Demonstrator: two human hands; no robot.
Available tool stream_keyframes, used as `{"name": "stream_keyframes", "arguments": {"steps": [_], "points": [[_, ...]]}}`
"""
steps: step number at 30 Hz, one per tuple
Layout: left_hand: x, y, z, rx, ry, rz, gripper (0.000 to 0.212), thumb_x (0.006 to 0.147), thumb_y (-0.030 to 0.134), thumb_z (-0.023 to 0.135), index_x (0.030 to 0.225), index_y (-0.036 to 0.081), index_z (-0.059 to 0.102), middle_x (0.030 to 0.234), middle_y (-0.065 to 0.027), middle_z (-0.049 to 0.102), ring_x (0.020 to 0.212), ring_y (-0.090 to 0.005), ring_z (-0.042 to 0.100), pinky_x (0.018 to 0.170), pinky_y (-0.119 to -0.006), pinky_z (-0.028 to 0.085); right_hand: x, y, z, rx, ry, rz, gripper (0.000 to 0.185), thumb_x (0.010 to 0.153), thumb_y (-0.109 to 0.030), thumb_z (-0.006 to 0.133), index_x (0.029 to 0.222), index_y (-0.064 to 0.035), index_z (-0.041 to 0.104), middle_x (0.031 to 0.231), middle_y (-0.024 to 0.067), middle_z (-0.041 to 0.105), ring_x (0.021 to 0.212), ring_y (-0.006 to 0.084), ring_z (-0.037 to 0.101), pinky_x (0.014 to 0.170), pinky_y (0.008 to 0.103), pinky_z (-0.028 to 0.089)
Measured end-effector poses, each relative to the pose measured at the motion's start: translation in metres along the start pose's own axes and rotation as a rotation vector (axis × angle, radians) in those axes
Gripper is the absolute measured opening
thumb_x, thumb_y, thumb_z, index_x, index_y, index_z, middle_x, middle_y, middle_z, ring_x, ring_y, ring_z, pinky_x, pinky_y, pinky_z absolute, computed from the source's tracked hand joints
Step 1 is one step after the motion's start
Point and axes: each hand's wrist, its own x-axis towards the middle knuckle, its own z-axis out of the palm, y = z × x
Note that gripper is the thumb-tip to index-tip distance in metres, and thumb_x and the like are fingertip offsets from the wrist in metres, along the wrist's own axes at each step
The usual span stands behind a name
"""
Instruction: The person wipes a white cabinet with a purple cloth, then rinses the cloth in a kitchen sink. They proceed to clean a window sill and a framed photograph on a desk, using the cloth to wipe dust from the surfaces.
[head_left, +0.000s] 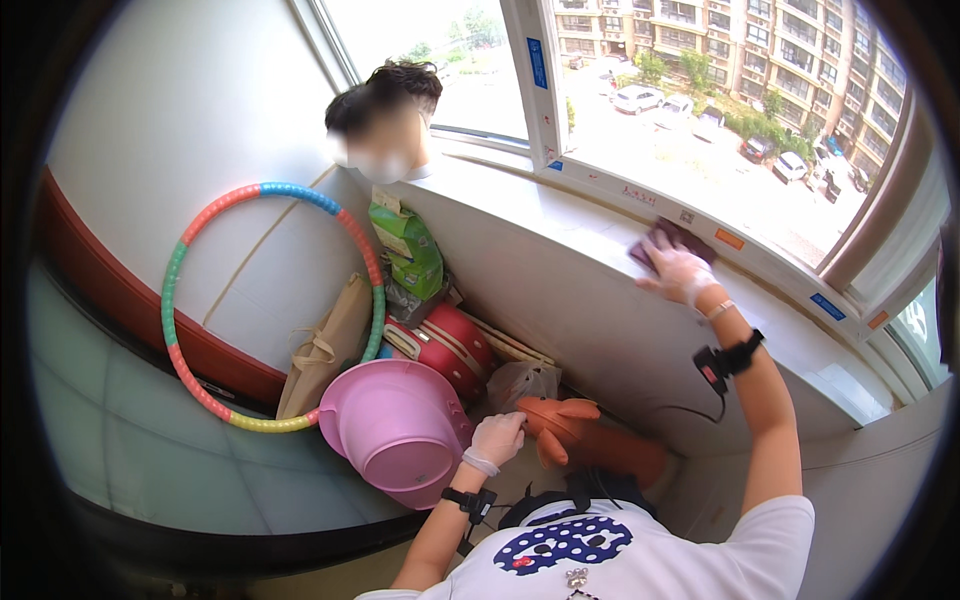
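Note:
My right hand (679, 274), in a thin see-through glove, presses a dark purple cloth (694, 241) against the white windowsill (570, 214). Hand and cloth are slightly blurred. Lower down, my left hand (498, 441) is also gloved, its fingers curled with nothing visible in them. Just beyond its fingertips is an orange animal-shaped object (559, 420) with ear-like flaps; whether they touch is unclear. To the left of that hand lies a pink plastic tub (397, 427), tilted on its side.
A multicoloured hula hoop (172, 281) leans behind the tub. Beyond it are a beige bag (322, 352), a red suitcase (442, 345), a green package (409, 247) and a clear plastic bag (521, 386). A dark-haired head (405, 82) shows by the sill's far end. The window frame (637, 191) borders the sill.

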Motion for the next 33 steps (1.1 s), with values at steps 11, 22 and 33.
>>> {"name": "stream_keyframes", "arguments": {"steps": [11, 22, 33], "points": [[0.045, 0.091, 0.056, -0.226, -0.096, 0.492, 0.024, 0.078, 0.016, 0.056, 0.1, 0.007, 0.058, 0.087, -0.0124, 0.063, 0.082, -0.0284, 0.061, 0.074, -0.039, 0.047, -0.14, 0.147, 0.054, -0.054, 0.189, 0.381, 0.056, 0.09, -0.032, 0.047, 0.14, -0.0145, 0.028, 0.145, 0.0199, 0.022, 0.126, 0.0498, 0.028, 0.106, 0.0477, 0.027], [-0.026, -0.004, 0.011, -0.057, 0.007, -0.116, 0.019, 0.079, 0.019, 0.053, 0.094, 0.008, 0.059, 0.085, -0.0109, 0.064, 0.079, -0.0286, 0.061, 0.073, -0.041, 0.047, 0.184, -0.134, -0.023, 0.068, -0.165, -0.347, 0.04, 0.085, -0.023, 0.045, 0.12, -0.0057, 0.052, 0.124, 0.021, 0.051, 0.115, 0.0318, 0.05, 0.095, 0.0374, 0.041], [-0.192, 0.046, 0.036, -0.07, -0.02, -1.034, 0.016, 0.078, 0.022, 0.053, 0.087, 0.012, 0.062, 0.075, -0.0106, 0.065, 0.071, -0.029, 0.064, 0.065, -0.042, 0.049, 0.509, -0.201, 0.05, 0.077, -0.076, -0.158, 0.035, 0.084, -0.025, 0.045, 0.099, 0.0003, 0.063, 0.099, 0.0191, 0.064, 0.088, 0.0331, 0.061, 0.082, 0.0388, 0.048]]}}
